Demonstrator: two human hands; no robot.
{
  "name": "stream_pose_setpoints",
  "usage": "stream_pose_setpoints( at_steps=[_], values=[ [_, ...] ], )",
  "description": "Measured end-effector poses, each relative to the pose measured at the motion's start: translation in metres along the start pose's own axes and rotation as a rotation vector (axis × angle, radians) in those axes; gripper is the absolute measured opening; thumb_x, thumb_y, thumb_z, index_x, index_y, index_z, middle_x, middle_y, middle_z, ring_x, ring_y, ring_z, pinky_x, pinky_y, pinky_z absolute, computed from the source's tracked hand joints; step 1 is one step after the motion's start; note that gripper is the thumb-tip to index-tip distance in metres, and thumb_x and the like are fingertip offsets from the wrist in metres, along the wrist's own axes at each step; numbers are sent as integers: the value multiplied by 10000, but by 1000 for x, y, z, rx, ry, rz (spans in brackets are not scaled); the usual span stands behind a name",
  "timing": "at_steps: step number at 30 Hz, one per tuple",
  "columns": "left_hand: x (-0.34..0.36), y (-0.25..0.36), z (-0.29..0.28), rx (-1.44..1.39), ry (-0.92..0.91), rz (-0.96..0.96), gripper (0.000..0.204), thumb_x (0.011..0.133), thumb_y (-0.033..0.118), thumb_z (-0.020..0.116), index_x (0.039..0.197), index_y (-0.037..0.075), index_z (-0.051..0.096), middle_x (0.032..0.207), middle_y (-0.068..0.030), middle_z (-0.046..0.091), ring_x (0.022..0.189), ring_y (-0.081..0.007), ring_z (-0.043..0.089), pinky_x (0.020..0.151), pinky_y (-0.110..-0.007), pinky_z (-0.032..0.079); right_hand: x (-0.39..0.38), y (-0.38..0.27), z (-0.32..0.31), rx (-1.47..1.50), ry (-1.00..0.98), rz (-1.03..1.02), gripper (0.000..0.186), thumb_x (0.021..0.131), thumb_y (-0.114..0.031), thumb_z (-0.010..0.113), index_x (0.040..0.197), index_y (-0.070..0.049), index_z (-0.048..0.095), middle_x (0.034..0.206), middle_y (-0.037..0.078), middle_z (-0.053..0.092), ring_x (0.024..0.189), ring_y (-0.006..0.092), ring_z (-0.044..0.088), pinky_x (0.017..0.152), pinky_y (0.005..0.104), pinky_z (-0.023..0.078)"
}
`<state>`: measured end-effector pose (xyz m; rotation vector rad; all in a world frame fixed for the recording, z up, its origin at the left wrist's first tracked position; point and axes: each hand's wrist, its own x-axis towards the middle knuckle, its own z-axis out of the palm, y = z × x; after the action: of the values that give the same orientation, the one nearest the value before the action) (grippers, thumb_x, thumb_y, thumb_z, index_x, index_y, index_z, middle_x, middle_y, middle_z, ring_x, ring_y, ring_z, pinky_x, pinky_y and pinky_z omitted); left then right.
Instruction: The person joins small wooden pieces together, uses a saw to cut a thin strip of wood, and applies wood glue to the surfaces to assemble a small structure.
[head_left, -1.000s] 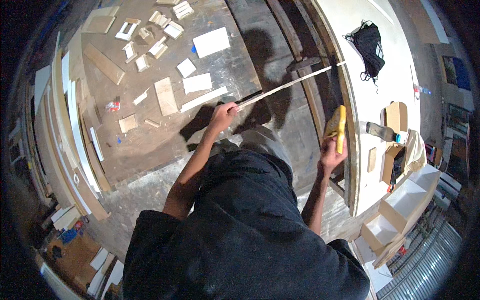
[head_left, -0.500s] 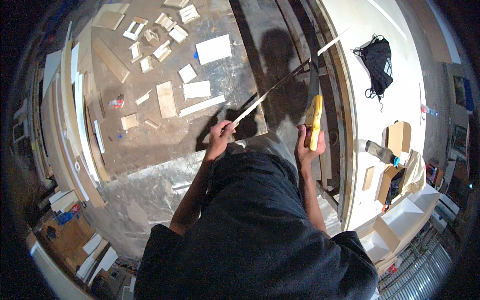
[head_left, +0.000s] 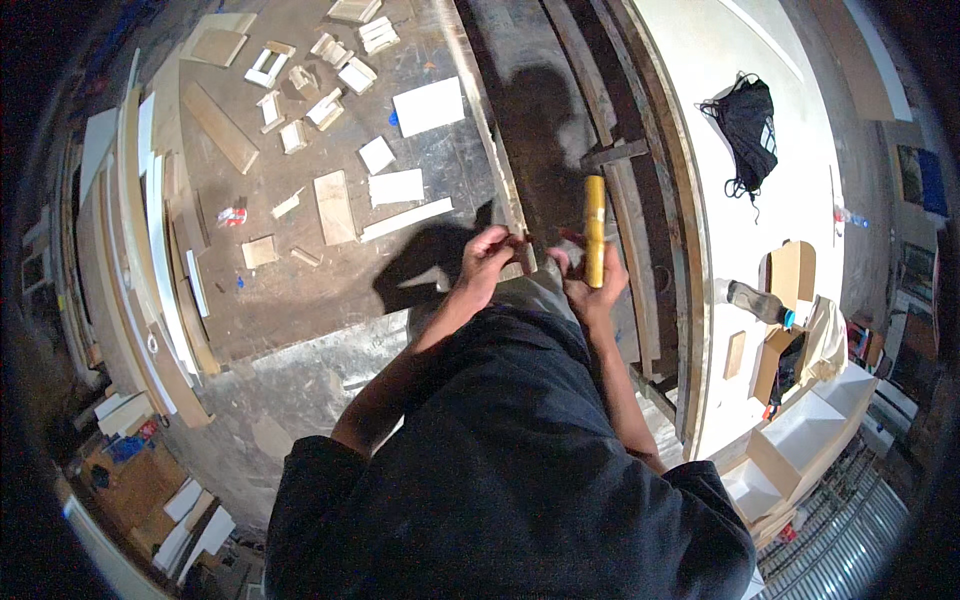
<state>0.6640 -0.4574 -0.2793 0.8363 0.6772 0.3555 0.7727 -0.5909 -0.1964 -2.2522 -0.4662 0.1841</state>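
My left hand (head_left: 487,262) has its fingers closed on a long, thin wooden strip (head_left: 505,180), which now runs away from me along the right edge of the board with the wood pieces. My right hand (head_left: 595,282) holds a saw by its yellow handle (head_left: 596,215), just right of the strip's near end, with its thumb raised toward my left hand. The saw's blade is hard to make out. Both hands are in front of my body, close together.
A brown board (head_left: 280,180) bears several small wood pieces and white panels. Long boards (head_left: 160,260) lie at the left. Timber beams (head_left: 625,220) run at the right beside a white surface (head_left: 740,50) with black cords (head_left: 745,130), a bottle (head_left: 758,300) and cartons (head_left: 785,270).
The strip has swung from a diagonal across the gap to pointing away from me. My left hand has moved right, and my right hand has moved left with the saw, its blade no longer clearly visible.
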Motion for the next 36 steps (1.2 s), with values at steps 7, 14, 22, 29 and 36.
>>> stream_pose_setpoints(
  at_steps=[7, 14, 22, 29, 36],
  values=[
    [-4, 5, 44, 21, -64, -50, 125, 946, 93, 702, 1039, 11, 717, 949, -20, 689, 844, -101, 662, 783, -262, 562, 3, 20, -3, 150, -129, -8, 321, 669, -64, 806, 921, -44, 608, 770, 158, 660, 725, 355, 684, 660, 395, 526],
    [-16, 21, 38, 508, -271, -259, 204, 863, 163, 804, 992, 16, 743, 924, -28, 706, 790, -113, 647, 734, -282, 560, 49, 30, -59, 125, -361, -169, 236, 735, -54, 797, 823, -26, 579, 773, 184, 635, 704, 417, 631, 625, 426, 484],
    [-20, 104, 83, 1386, -278, 818, 419, 845, 378, 771, 1124, 81, 674, 1033, -140, 664, 963, -376, 649, 947, -454, 494, 92, 94, -79, -44, -710, -257, 367, 731, -217, 857, 938, 7, 653, 841, 213, 670, 783, 441, 648, 670, 463, 494],
    [16, 5, 37, 1654, -550, 109, 393, 950, 452, 607, 1102, 90, 630, 909, -185, 695, 839, -410, 686, 688, -543, 519, 98, 125, -58, -85, -655, -304, 424, 737, -253, 864, 1021, 2, 681, 862, 243, 665, 812, 466, 634, 692, 452, 509],
    [24, -57, -5, 1721, -201, 253, 334, 1012, 360, 535, 1231, 109, 566, 842, -205, 697, 856, -419, 685, 724, -518, 514, 77, 126, -65, 293, -351, -104, 293, 887, -84, 753, 791, -56, 478, 729, 7, 560, 700, 101, 619, 593, 267, 482]
  ],
)
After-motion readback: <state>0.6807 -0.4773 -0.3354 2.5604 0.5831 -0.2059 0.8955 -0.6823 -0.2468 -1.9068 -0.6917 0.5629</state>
